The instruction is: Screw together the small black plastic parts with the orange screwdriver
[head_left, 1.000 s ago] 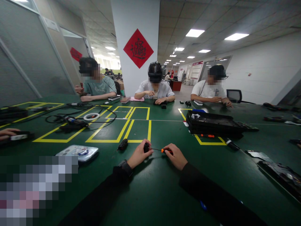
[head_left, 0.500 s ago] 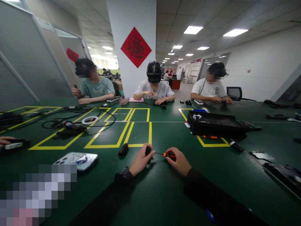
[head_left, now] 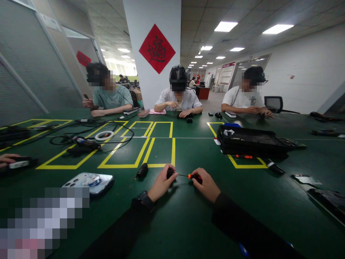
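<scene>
Between the fingers of my left hand (head_left: 162,182) is a small black part (head_left: 170,173), mostly covered, so its kind does not show. My right hand (head_left: 207,184) is closed around the orange-and-black handle of a screwdriver (head_left: 190,176). The thin shaft points left, and its tip reaches the black part at my left fingertips; whether it sits in a screw is too small to tell. Left of my left hand, a second black piece (head_left: 142,171) lies on the green table (head_left: 183,223). Further left lies a pale blue phone (head_left: 88,182) with its camera side up.
A black open case (head_left: 248,142) stands at the right, with an orange-handled tool (head_left: 244,156) before it. Circuit boards (head_left: 307,180) lie at the far right. Cables (head_left: 83,144) and a white ring (head_left: 104,135) spread at the left. Several people sit across; another person's hand (head_left: 8,160) shows at left.
The view has shifted slightly, so things at the right sit further right. My hands keep the same hold on the screwdriver and the black part.
</scene>
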`<act>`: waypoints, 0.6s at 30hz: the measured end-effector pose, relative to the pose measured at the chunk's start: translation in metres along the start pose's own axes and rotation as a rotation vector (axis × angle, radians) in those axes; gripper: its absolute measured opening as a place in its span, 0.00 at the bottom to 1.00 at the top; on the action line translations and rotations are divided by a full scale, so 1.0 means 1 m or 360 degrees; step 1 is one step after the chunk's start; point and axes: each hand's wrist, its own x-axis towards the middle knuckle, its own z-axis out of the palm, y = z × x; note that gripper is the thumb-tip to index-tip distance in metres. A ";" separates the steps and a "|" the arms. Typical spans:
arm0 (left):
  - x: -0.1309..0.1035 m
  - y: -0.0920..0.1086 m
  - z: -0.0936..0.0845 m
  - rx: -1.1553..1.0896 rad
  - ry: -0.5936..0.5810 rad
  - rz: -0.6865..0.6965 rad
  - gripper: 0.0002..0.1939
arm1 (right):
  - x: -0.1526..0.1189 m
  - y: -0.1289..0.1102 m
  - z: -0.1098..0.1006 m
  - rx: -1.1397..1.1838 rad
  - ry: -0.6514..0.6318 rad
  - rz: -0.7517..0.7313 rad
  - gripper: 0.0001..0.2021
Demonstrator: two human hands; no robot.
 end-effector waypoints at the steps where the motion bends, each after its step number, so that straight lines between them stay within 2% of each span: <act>1: 0.001 0.000 0.000 0.0005 -0.0009 -0.0006 0.07 | -0.001 0.000 0.000 0.0006 0.0004 0.0031 0.06; 6: 0.003 0.000 -0.003 -0.0034 -0.0061 -0.0041 0.07 | -0.003 0.001 -0.002 0.0048 -0.0013 0.0084 0.08; 12: 0.001 0.000 -0.004 -0.0016 -0.0033 0.0017 0.07 | 0.000 -0.001 -0.007 0.0031 -0.0106 -0.0039 0.08; 18: 0.001 -0.003 -0.003 -0.0011 -0.0084 0.0022 0.08 | -0.001 0.001 -0.005 -0.0009 -0.0042 -0.0040 0.05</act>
